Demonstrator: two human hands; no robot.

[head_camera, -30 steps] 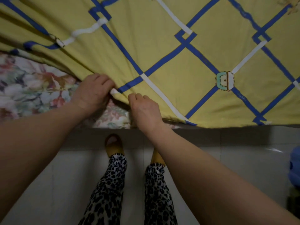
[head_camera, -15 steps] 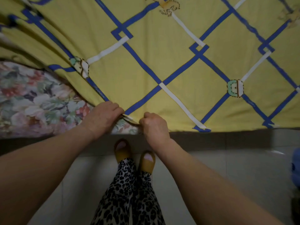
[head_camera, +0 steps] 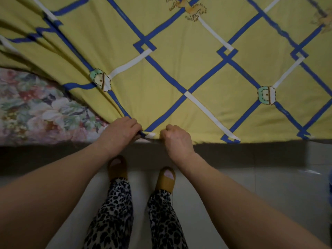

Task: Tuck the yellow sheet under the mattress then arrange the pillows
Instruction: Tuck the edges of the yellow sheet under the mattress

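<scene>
The yellow sheet (head_camera: 179, 51), crossed by blue and white diagonal bands, covers most of the bed top. Its near hem runs along the bed's front edge. My left hand (head_camera: 121, 133) grips that hem at the edge, fingers curled round the cloth. Close beside it, my right hand (head_camera: 177, 139) pinches the same hem in a fist. Left of my hands the floral mattress (head_camera: 36, 108) lies bare, and the sheet gathers in folds toward the upper left. No pillows are in view.
The dark side of the bed (head_camera: 251, 155) drops to a pale tiled floor (head_camera: 269, 203). My feet in yellow slippers (head_camera: 166, 179) stand just in front of the bed. A blue object (head_camera: 330, 184) peeks in at the right edge.
Both hands have drawn the sheet's hem toward me, down to the front edge of the bed. Less of the floral mattress shows near my hands.
</scene>
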